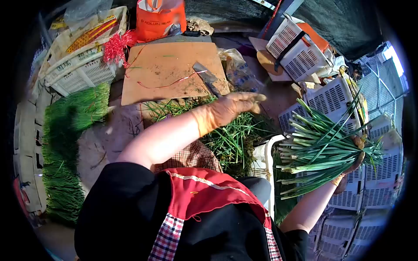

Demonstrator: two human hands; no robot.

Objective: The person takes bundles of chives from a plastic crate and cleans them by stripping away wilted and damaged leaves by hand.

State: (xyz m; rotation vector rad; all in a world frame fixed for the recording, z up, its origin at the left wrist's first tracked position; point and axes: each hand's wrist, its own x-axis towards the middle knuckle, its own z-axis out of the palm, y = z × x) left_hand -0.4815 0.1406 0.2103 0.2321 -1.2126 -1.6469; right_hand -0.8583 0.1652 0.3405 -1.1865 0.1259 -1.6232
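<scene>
We are gripping one bundle of green stalks [311, 150], fanning leftward from our right fingers [359, 159]; our left fingers [251, 97] are extending loosely. Beyond those, one blade [206, 75] is lying on one cardboard sheet [163, 69]; dark sheeting [344, 26] is hanging beyond the right fingers.

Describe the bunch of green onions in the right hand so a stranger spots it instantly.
Find the stacked white crates on the picture's right side. In front of them, the right hand grips the bunch of green onions, its pale ends fanned leftward. Unlike the loose greens in the middle and the green bundles at far left, it is held in a hand.
</scene>
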